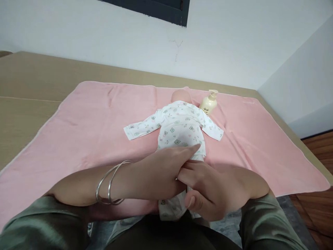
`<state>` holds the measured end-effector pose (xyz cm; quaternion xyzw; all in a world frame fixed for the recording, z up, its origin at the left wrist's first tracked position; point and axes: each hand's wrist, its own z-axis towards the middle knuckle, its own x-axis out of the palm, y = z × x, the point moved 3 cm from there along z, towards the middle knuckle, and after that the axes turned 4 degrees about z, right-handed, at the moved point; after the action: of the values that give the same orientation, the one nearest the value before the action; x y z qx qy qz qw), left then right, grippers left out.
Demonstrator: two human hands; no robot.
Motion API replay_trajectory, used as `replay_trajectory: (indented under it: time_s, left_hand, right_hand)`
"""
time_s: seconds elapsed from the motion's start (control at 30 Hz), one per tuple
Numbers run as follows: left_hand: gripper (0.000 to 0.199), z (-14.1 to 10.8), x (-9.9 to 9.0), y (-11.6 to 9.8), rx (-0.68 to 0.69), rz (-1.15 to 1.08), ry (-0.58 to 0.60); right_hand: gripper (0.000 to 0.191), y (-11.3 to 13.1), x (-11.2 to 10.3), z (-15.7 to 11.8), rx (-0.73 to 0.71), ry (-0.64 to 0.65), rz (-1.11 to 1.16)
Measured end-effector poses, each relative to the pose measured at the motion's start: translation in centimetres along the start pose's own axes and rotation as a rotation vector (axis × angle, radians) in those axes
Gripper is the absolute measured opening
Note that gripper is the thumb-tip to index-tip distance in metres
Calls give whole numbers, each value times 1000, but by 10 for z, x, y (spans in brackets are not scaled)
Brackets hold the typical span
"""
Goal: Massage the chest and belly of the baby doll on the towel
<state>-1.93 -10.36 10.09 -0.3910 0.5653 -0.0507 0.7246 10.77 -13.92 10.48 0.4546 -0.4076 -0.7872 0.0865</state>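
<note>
My left hand (166, 170), with two thin silver bangles (109, 184) on its wrist, reaches across from the left. My right hand (210, 189) meets it from the right, and its fingers lie against the left hand. The right thumb stands apart, while some left fingers are hidden where the hands overlap. No object shows in either hand. Beneath and beyond them lies a baby doll (181, 96), dressed in a white long-sleeved top (182, 126) with small animal prints, its arms spread sideways. My hands cover part of its lower body. A cream-coloured pump bottle (208, 102) rests beside the doll's right-hand shoulder in view.
A pink blanket (104, 132) is spread over the wooden table (39, 76), somewhat wrinkled. Behind the table rises a white wall (117, 45) with a dark frame (161, 8). Brown wooden panels (317, 201) appear at the right edge.
</note>
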Motion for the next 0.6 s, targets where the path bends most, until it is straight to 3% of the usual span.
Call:
replay_trajectory:
  time_s: [0.1, 0.17, 0.3, 0.43, 0.53, 0.6]
  left_hand:
    - [85, 7, 2, -2, -45, -96, 267]
    - [88, 8, 4, -5, -46, -185, 344]
    - [72, 13, 10, -5, -15, -337, 227]
    - [54, 14, 16, -2, 28, -414, 132]
    - [46, 10, 17, -6, 97, -412, 69]
    - [40, 7, 17, -10, 109, -346, -52]
  right_hand:
    - [67, 3, 2, -5, 54, 27, -9]
    - [69, 3, 4, -8, 33, -20, -41]
    - [68, 1, 8, -8, 17, -121, -110]
    - [63, 2, 10, -7, -85, -319, -216]
    - [56, 2, 20, -8, -184, -404, -358]
    - [53, 3, 26, -9, -240, -467, -420]
